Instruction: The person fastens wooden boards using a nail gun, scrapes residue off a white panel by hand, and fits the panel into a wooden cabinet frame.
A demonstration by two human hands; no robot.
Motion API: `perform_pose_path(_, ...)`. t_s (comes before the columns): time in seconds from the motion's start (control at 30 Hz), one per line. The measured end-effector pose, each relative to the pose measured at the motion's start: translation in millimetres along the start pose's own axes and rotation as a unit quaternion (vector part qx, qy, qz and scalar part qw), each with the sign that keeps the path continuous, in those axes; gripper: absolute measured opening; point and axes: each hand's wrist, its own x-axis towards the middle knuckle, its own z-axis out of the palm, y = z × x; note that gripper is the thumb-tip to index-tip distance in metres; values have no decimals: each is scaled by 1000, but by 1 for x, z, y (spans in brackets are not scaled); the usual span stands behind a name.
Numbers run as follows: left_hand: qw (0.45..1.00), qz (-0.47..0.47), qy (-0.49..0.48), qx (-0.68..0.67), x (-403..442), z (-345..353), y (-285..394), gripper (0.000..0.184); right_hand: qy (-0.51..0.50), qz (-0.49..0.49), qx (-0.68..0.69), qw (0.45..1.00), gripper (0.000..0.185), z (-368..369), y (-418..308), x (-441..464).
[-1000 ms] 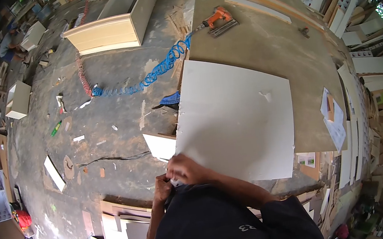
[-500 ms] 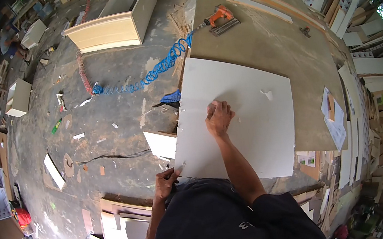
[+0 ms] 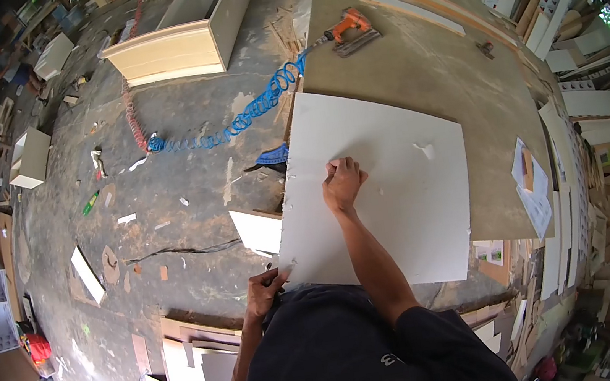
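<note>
A white panel [image 3: 407, 208] with chipped left edges lies on the brown work table [image 3: 426, 59] in front of me. My right hand [image 3: 344, 185] rests on the panel's left half with its fingers curled closed; whatever may be inside them is hidden. At the panel's near left corner is my left hand [image 3: 261, 295], its fingers closed and their tips by the edge. A small dark thing shows at that hand, too little of it visible to name. A small white scrap [image 3: 425, 151] lies on the panel.
Beyond the panel lies an orange nail gun [image 3: 354, 28] with a coiled blue air hose [image 3: 262, 102]. Paper sheets [image 3: 532, 187] lie at right. A pale wooden cabinet [image 3: 167, 50] stands on the littered floor. White board offcuts [image 3: 209, 369] are at lower left. A person [image 3: 16, 70] is far left.
My right hand has slid slightly left across the panel, still closed. The left hand and the panel look unmoved. The far person has shifted a little.
</note>
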Motion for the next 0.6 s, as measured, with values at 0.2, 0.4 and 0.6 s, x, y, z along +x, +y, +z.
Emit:
perform_pose_path(0.2, 1000, 5, -3, -29, 6, -1, -12, 50, -142, -186, 188, 954, 16, 18, -61, -50)
perform_pose_path(0.4, 999, 27, 25, -18, 9, -4, -29, 54, -466, -222, 388, 764, 6, -25, -103, -71)
perform_pose_path(0.6, 997, -8, 46, -55, -10, 10, 11, 54, -124, -208, 196, 950, 22, -15, -46, -9)
